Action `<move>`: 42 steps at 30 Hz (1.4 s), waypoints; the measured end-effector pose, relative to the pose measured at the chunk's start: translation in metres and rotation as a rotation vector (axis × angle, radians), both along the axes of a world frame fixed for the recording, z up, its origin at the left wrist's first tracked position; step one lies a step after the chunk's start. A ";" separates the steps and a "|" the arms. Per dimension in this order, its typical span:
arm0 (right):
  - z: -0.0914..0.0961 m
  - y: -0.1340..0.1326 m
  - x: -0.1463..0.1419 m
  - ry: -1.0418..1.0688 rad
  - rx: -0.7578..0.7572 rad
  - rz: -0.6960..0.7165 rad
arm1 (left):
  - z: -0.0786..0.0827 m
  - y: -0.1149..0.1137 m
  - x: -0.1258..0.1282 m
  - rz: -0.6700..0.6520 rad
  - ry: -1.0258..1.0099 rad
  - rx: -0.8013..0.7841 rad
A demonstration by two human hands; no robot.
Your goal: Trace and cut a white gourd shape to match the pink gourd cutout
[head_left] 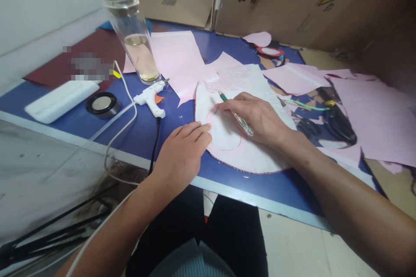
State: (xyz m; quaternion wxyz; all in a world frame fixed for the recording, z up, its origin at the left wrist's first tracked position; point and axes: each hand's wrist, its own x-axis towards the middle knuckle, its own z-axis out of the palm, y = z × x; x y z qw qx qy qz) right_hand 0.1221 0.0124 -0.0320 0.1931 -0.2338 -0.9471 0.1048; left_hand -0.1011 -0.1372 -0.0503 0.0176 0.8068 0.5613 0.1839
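Striped shirt up close, and beyond it the left hand rests flattened at the white panel's edge on the worktop, while the right hand grips a pen over it!

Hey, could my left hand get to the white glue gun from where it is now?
Probably yes: the glue gun lies on the blue table close to the left hand, with nothing apparently standing between them. The hand would likely just need to leave the white piece.
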 end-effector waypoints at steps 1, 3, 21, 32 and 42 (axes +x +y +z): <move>-0.001 0.000 0.000 -0.009 0.001 -0.006 | 0.000 0.000 0.000 0.002 0.001 -0.001; -0.003 0.001 -0.001 -0.023 0.003 -0.019 | 0.001 0.000 0.000 0.006 0.000 -0.004; 0.003 0.001 -0.002 -0.057 -0.012 0.004 | 0.003 -0.002 -0.002 -0.015 -0.074 0.052; 0.003 0.000 -0.001 -0.034 -0.010 0.006 | 0.027 0.038 0.010 0.178 -0.119 0.109; 0.002 0.002 -0.001 -0.024 -0.017 0.014 | 0.012 0.071 -0.001 0.144 -0.096 -0.012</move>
